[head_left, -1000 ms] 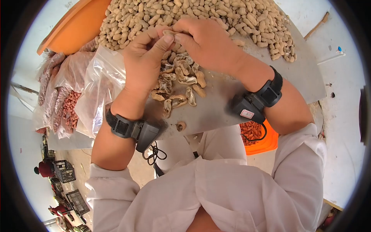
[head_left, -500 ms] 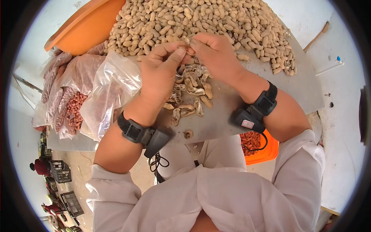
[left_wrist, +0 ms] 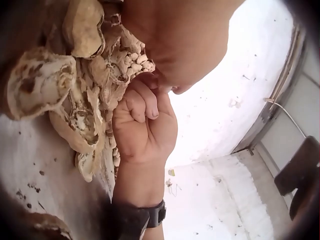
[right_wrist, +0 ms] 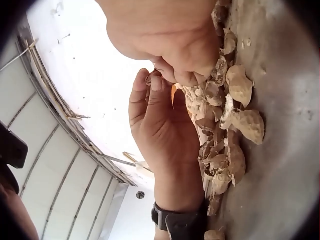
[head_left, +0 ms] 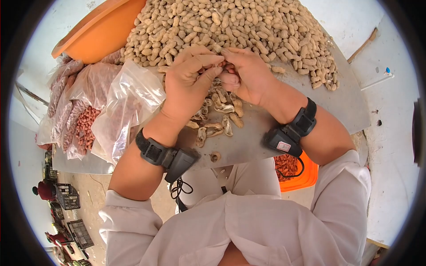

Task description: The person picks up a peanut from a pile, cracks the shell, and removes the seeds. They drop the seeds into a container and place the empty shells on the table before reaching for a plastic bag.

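Both hands meet in front of a heap of unshelled peanuts [head_left: 230, 26]. My left hand [head_left: 186, 84] pinches a small reddish-brown piece of peanut [right_wrist: 149, 79] between thumb and forefinger, mostly covered by the fingertips. Facing it, my right hand [head_left: 254, 76] has its fingers curled in, and reddish peanut kernels [head_left: 229, 67] show between them in the head view. In the left wrist view the right fingers [left_wrist: 137, 102] fold toward the palm, hiding most of what they hold. Below the hands lie split, empty peanut shells [head_left: 223, 107] on the grey metal table [head_left: 262, 131].
An orange basin [head_left: 97, 35] leans at the far left of the heap. Plastic bags of red kernels [head_left: 86, 126] and a clear bag [head_left: 137, 88] sit left. Under the table's front edge, an orange container [head_left: 308, 179] holds reddish bits. Black crates [head_left: 67, 196] stand on the floor.
Both hands appear lower in the head view than a second ago. The opened peanut seen between the fingertips has given way to red kernels within the right hand's curled fingers.
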Available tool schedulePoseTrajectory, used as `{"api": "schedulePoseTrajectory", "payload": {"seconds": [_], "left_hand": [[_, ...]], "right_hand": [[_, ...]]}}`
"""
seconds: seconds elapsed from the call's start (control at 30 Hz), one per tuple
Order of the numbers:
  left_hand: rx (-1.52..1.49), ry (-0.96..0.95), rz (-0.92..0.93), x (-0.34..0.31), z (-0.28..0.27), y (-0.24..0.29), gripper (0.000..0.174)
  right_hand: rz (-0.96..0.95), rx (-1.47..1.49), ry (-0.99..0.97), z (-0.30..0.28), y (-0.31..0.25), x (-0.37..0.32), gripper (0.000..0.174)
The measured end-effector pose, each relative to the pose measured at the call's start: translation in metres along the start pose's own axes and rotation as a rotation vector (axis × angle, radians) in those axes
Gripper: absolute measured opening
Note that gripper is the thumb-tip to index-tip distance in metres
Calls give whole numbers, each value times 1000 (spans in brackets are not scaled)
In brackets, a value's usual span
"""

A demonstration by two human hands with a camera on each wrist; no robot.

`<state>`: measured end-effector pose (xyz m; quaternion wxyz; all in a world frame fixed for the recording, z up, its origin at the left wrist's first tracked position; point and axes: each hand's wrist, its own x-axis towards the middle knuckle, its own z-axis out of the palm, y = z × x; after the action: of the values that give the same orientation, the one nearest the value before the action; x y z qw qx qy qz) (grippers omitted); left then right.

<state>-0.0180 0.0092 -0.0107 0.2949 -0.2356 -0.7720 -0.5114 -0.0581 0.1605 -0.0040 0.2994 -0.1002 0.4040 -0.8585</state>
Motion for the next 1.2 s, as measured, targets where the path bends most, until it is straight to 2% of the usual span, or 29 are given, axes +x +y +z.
{"api": "schedulePoseTrajectory", "payload": {"seconds": [0.07,0.27,0.37,0.47,0.67,0.77,0.87,0.97,1.07,1.2], "left_hand": [[106,-26,96,2,-1,3,21],[158,-42,117,2,-2,6,22],[172,-54,191,4,-1,9,21],[210,-118,182,4,-6,7,21],[221,-89,186,5,-5,10,18],[102,-67,71,3,-5,10,17],[-76,-44,-117,-1,-4,4,16],[-412,-15,-118,0,-1,11,15],[-442,48,-239,0,-5,13,14],[-632,73,-350,1,-10,5,17]], "right_hand": [[28,44,-7,-1,0,0,15],[48,70,-21,-2,-1,0,12],[62,31,14,0,-1,1,11],[61,28,-25,-1,0,1,10],[71,-10,-50,-3,1,1,12],[67,-27,-72,-4,0,3,12],[72,1,-12,2,-2,-2,12],[63,-56,-36,-1,-2,-2,11],[-10,-332,43,-3,-2,-1,13],[-284,-565,122,5,-3,-6,18]]}}
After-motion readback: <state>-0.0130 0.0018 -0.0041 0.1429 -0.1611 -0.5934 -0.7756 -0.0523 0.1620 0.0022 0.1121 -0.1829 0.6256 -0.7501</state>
